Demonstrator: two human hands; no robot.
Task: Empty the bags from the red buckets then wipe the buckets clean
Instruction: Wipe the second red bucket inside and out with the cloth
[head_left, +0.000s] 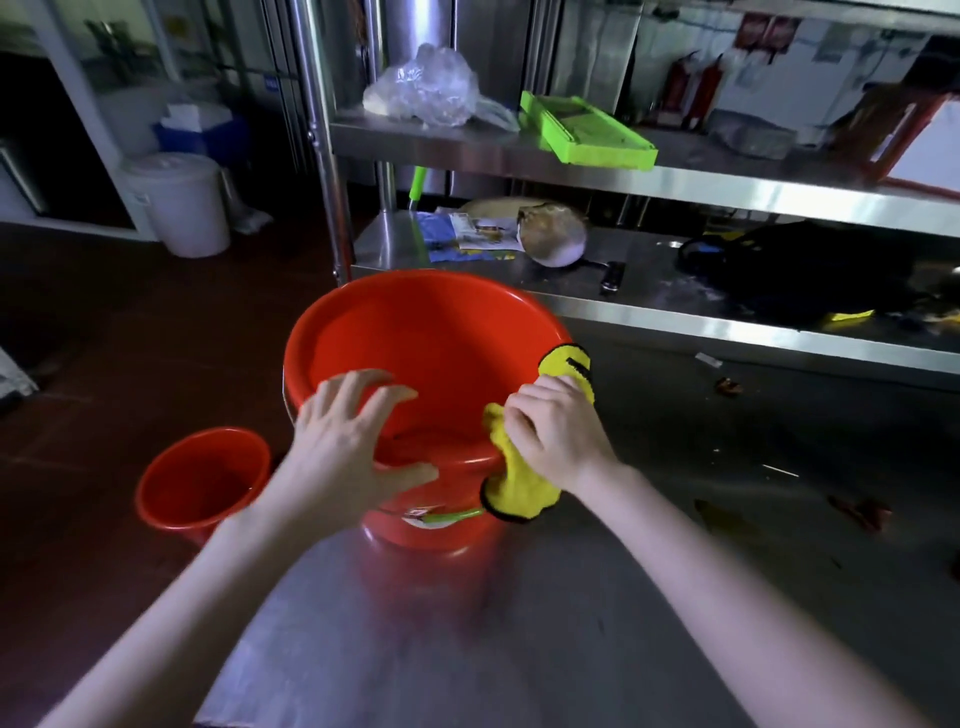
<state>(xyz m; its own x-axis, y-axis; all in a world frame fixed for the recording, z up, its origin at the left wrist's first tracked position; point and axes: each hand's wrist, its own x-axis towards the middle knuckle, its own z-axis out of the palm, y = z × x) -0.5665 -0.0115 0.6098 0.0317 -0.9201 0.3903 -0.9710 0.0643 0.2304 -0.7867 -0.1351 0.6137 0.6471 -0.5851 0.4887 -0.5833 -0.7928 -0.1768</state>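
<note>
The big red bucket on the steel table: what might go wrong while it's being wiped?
The big bucket stands near the table edge; a hard wipe could shove it off, toward the small bucket on the floor. The left hand only rests on the rim with spread fingers, so it may tip or slide as the right hand presses the yellow cloth.

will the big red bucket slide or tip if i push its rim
The bucket looks empty, so probably light and may slide on the steel table. Wider at the rim than the base, it could tip; the left hand rests on it.
</note>
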